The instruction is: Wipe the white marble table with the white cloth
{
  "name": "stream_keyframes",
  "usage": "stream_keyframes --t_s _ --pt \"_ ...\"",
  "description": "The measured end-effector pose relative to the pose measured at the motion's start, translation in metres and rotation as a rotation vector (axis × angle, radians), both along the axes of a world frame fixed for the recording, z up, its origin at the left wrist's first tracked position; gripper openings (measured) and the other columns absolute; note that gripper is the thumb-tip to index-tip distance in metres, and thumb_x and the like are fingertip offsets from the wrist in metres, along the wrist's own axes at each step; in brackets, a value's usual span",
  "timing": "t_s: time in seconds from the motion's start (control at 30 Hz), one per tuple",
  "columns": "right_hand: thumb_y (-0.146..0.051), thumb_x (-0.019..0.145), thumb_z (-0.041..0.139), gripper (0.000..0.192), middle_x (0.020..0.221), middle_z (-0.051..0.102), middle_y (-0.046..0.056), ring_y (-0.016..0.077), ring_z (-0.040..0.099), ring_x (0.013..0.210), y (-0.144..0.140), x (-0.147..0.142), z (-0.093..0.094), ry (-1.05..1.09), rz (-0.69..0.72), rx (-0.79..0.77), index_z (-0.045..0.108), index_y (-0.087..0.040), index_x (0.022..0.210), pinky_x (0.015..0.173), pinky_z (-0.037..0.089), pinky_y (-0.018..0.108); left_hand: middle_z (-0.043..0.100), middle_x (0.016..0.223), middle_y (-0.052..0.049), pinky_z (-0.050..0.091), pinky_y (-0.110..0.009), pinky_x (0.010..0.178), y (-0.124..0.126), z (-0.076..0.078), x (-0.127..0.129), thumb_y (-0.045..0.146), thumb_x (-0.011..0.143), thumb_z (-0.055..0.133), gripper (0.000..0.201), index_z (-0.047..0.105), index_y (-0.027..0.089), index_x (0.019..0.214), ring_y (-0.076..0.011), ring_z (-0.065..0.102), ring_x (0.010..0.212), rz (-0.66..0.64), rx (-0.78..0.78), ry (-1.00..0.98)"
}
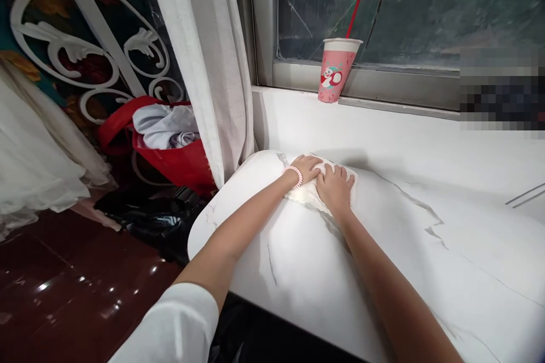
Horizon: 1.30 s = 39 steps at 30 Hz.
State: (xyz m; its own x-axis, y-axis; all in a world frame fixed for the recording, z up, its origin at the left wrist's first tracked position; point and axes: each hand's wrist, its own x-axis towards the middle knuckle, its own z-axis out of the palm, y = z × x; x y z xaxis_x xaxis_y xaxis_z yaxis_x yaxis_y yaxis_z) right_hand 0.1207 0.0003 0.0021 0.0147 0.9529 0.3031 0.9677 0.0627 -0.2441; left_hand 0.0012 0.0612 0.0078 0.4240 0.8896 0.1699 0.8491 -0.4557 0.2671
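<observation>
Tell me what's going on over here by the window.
A person is pressing both hands flat on a white cloth at the far corner of a white marble-look counter. The left hand, with a pink coil band at its wrist, sits beside the right hand. A pink paper cup with a red straw stands on the window ledge behind. A red bag sits on the floor past the curtain.

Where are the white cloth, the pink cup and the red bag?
white cloth (307,197): head view, lower edge showing below the hands.
pink cup (334,75): head view, middle of its side wall.
red bag (183,165): head view, front panel.
</observation>
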Motion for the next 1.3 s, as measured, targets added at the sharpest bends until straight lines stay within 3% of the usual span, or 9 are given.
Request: stream_keyframes --t_s 0.13,0.27,0.5,0.63,0.9,1.07,1.23,1.3 --pt "-0.025 0.095 0.031 0.044 0.128 0.058 0.022 0.0346 0.044 0.127 0.033 -0.019 -0.006 0.053 0.030 0.129 0.061 -0.009 0.123 0.108 0.024 0.058 0.054 0.144 -0.007 0.024 -0.037 0.119 0.029 -0.001 -0.023 0.031 0.095 0.038 0.048 0.047 0.015 0.139 -0.0186 0.047 0.134 0.030 0.013 0.003" --pt "-0.024 0.095 0.032 0.042 0.128 0.058 0.024 0.0355 0.045 0.124 0.054 -0.046 -0.010 0.045 0.069 0.182 0.064 -0.008 0.118 0.107 0.026 0.056 0.055 0.142 -0.011 0.031 -0.036 0.115 0.044 -0.002 -0.056 0.032 0.093 0.042 0.053 0.044 0.011 0.141 -0.0219 0.049 0.131 0.058 0.026 -0.012" --pt "-0.026 0.097 0.032 0.047 0.140 0.051 0.024 0.0364 0.037 0.135 0.041 -0.084 -0.007 0.058 0.151 0.110 0.056 -0.006 0.132 0.112 0.019 0.055 0.057 0.141 -0.009 0.033 -0.039 0.115 0.030 -0.001 -0.102 0.029 0.091 0.043 0.047 0.050 0.016 0.136 -0.0222 0.050 0.130 0.095 0.046 -0.025" --pt "-0.031 0.099 0.033 0.052 0.146 0.045 0.025 0.0384 0.034 0.139 0.009 -0.102 -0.003 0.070 0.214 0.050 0.049 -0.005 0.141 0.112 0.018 0.057 0.056 0.142 -0.009 0.029 -0.040 0.117 -0.002 -0.002 -0.126 0.029 0.091 0.044 0.045 0.052 0.015 0.134 -0.0214 0.048 0.133 0.117 0.042 -0.028" --pt "-0.034 0.100 0.029 0.057 0.156 0.031 0.026 0.0386 0.027 0.144 -0.076 -0.119 -0.001 0.100 0.387 0.001 0.040 -0.003 0.148 0.115 0.012 0.060 0.059 0.138 -0.011 0.033 -0.040 0.115 -0.107 -0.002 -0.154 0.032 0.091 0.043 0.045 0.054 0.013 0.131 -0.0225 0.050 0.130 0.234 0.066 -0.071" --pt "-0.034 0.100 0.032 0.058 0.158 0.026 0.023 0.0382 0.023 0.146 -0.120 -0.109 0.003 0.101 0.464 -0.011 0.036 -0.005 0.150 0.116 0.010 0.060 0.059 0.137 -0.010 0.032 -0.044 0.116 -0.158 -0.002 -0.144 0.032 0.092 0.040 0.045 0.052 0.016 0.131 -0.0227 0.050 0.131 0.305 0.077 0.000" --pt "-0.034 0.100 0.033 0.057 0.159 0.027 0.020 0.0381 0.020 0.148 -0.155 -0.079 0.006 0.078 0.555 -0.066 0.036 -0.009 0.151 0.117 0.008 0.059 0.056 0.139 -0.014 0.030 -0.044 0.117 -0.208 -0.007 -0.117 0.030 0.093 0.034 0.048 0.050 0.010 0.133 -0.0241 0.048 0.133 0.359 0.105 0.043" --pt "-0.034 0.100 0.032 0.057 0.159 0.026 0.020 0.0382 0.019 0.148 -0.170 -0.065 0.004 0.072 0.588 -0.088 0.036 -0.009 0.151 0.118 0.007 0.059 0.056 0.140 -0.013 0.028 -0.047 0.118 -0.225 -0.010 -0.104 0.029 0.094 0.031 0.047 0.050 0.013 0.134 -0.0238 0.047 0.134 0.382 0.107 0.046"
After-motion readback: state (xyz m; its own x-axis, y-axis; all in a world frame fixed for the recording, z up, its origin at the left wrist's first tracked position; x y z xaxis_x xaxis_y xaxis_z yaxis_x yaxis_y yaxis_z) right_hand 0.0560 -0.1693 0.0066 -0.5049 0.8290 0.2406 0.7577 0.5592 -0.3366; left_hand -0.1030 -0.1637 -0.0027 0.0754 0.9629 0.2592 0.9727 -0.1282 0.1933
